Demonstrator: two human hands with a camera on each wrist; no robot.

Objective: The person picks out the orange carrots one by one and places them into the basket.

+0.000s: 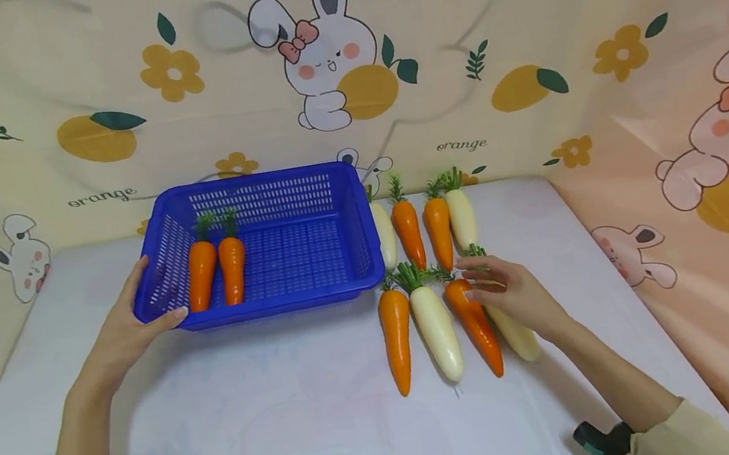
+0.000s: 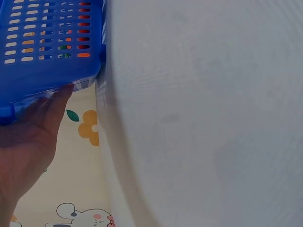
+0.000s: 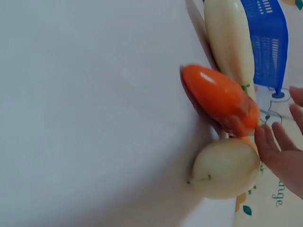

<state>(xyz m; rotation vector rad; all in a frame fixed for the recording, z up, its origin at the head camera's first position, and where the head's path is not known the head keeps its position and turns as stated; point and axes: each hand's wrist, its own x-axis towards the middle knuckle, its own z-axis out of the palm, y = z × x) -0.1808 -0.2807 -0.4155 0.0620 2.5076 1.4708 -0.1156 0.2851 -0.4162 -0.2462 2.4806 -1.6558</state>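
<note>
Two carrots [image 1: 234,270] are in the basket [image 1: 291,303] gripped by the left hand [image 1: 122,333], as an empty, half-open right hand [image 1: 514,295] sits beside other carrots [image 1: 398,341] and white radishes [image 1: 437,334] remaining right of the basket.

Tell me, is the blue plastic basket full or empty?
Neither: the blue plastic basket is only partly filled. Two orange carrots lie toward its left end, and nothing else shows inside.
</note>
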